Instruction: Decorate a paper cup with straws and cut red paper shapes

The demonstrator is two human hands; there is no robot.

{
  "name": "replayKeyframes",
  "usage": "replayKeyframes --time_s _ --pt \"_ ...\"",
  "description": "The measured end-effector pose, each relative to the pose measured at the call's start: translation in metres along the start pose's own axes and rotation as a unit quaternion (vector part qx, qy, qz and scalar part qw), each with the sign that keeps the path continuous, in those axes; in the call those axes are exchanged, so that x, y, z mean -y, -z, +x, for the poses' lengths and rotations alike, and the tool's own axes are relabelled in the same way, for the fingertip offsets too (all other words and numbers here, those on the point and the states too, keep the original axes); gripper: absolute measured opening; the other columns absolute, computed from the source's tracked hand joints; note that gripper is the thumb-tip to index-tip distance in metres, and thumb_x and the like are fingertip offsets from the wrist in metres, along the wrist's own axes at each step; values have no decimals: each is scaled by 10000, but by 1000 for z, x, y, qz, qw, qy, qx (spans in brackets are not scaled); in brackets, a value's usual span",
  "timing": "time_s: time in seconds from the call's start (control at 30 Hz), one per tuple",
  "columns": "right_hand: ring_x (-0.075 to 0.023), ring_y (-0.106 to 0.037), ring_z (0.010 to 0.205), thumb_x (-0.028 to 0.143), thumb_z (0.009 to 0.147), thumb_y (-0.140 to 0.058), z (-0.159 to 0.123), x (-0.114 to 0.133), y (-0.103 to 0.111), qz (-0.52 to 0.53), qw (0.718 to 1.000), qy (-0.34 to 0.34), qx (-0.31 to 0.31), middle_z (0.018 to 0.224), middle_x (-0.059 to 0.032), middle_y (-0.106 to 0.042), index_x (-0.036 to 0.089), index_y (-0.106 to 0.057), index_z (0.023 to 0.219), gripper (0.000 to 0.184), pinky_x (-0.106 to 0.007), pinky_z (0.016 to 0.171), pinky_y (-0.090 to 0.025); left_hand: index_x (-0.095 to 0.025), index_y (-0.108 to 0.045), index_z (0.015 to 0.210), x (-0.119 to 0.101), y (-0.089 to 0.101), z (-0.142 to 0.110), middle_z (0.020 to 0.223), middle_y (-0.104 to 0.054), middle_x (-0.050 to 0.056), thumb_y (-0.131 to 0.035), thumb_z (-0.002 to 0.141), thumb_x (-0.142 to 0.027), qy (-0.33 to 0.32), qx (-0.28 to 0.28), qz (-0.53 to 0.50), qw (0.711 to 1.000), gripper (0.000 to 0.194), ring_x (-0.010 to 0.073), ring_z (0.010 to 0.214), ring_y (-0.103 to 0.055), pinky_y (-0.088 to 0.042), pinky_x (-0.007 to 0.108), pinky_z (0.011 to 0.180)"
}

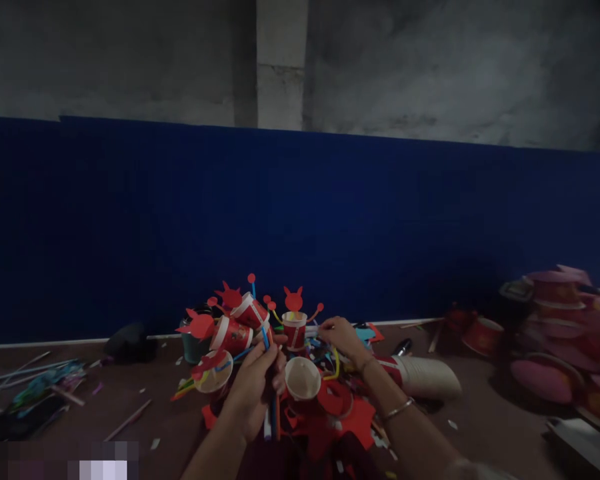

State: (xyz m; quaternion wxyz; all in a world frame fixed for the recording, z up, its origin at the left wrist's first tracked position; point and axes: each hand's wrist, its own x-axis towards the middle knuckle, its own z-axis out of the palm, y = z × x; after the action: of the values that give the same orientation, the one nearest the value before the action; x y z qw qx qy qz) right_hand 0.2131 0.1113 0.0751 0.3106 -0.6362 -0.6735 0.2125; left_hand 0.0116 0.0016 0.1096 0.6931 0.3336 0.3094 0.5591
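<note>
My left hand (257, 377) is closed around a small bundle of pens (267, 423), upright in the fist, one white with a blue end and one brownish. My right hand (346, 341) reaches over the pile with fingertips pinched together; what they hold, if anything, is too small to make out. Between the hands stands an open paper cup (303, 379). Behind it is a red-and-white cup figure (295, 328) with a red eared head and round-ended arms. More such cup figures (231, 335) lean together beyond my left hand.
Red paper scraps (355, 423) lie beneath my hands. A stack of paper cups (425, 377) lies sideways at right. Blurred pink and red items (555, 333) are piled far right. Coloured strips (43, 387) litter the left floor. A blue panel (300, 213) stands behind.
</note>
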Motion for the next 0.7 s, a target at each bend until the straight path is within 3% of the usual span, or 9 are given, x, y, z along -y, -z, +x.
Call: replayKeyframes --time_s 0.13,0.23,0.3,0.37,0.43,0.53,0.6,0.7 --pt "-138 -576 624 398 760 -531 -16 21 22 161 987 8 0 731 -35 -667 132 -679 835 313 -233 584 -423 -158 -544 927 0 -3 -1 614 -565 -14 -499 840 -209 25 -33 3 999 111 77 475 -489 -390 184 461" --pt "-98 -523 529 429 724 -587 -42 43 32 251 968 4 22 641 -7 -624 143 -661 775 300 -209 507 -394 -157 -557 946 1 -6 -3 715 -626 22 -498 842 -181 52 -60 -2 997 122 115 575 -584 -460 225 530" --pt "-76 -490 491 345 630 -707 -61 55 31 408 908 -35 90 573 22 -588 154 -655 708 213 -192 486 -372 -163 -556 982 3 -7 -4 758 -645 29 -506 837 -174 70 -48 -14 996 153 128 601 -609 -480 244 558" --pt "-63 -457 445 306 586 -750 -77 64 23 450 882 -39 137 525 35 -571 158 -645 637 189 -184 444 -334 -180 -544 1031 7 -8 -4 761 -654 27 -505 837 -175 88 -30 -22 995 198 136 609 -624 -489 255 572" --pt "-76 -479 455 318 589 -750 -89 69 11 426 891 -23 153 517 20 -591 151 -652 587 194 -195 454 -353 -205 -525 1078 11 -9 -4 738 -658 16 -506 835 -189 105 -21 -25 994 244 143 606 -631 -491 260 572" --pt "-119 -548 507 314 581 -738 -98 75 -7 414 901 -16 129 595 5 -637 167 -646 555 175 -229 484 -413 -217 -510 1109 16 -12 -3 703 -659 1 -508 811 -178 120 -16 -42 992 300 147 583 -632 -490 259 563" --pt "-137 -576 555 272 598 -710 -99 76 -13 387 917 2 95 686 -5 -661 174 -647 551 126 -235 495 -426 -192 -530 1079 17 -15 -3 681 -658 4 -489 792 -165 131 -18 -51 990 291 149 554 -625 -487 260 549" --pt "-149 -582 570 226 636 -655 -98 76 -15 315 947 23 56 636 -3 -654 176 -653 568 84 -230 499 -419 -151 -579 974 17 -18 -4 649 -652 21 -466 796 -226 155 -15 -51 986 225 156 517 -611 -477 265 525"
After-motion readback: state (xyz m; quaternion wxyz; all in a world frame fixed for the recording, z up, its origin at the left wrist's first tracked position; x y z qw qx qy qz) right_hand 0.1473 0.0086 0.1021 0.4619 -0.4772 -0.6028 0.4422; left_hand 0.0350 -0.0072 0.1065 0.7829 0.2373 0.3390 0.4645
